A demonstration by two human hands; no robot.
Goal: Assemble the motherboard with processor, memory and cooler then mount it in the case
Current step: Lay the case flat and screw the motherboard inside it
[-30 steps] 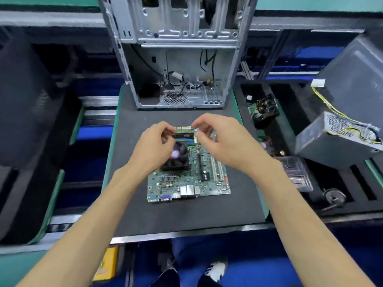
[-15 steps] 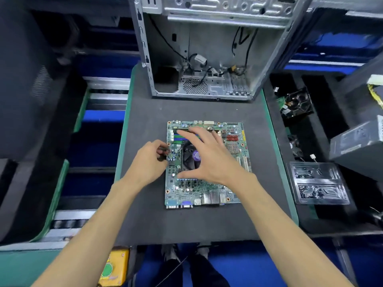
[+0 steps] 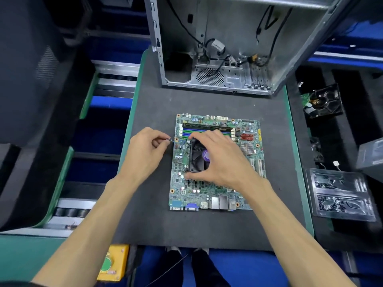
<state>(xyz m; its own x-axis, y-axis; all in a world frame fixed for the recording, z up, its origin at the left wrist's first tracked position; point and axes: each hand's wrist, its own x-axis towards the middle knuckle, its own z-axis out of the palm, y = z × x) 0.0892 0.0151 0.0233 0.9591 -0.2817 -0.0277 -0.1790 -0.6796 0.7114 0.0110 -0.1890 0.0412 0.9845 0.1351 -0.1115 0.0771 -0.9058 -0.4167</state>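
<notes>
The motherboard (image 3: 215,162) lay flat on the dark mat (image 3: 153,220), near the open case (image 3: 228,59). The cooler (image 3: 196,157) was spanned by the right hand (image 3: 217,160), fingers spread over its edges. A small fan-cable connector (image 3: 170,139) was pinched by the left hand (image 3: 145,152) at the board's left edge. Pins could be bent if the plug were forced in crooked; the board could be skidded if too little weight were kept on the cooler.

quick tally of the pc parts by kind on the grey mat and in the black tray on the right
motherboard: 1
cooler fitted on the board: 1
open case: 1
loose fan in the side tray: 1
clear plastic tray: 1
Total: 5
</notes>
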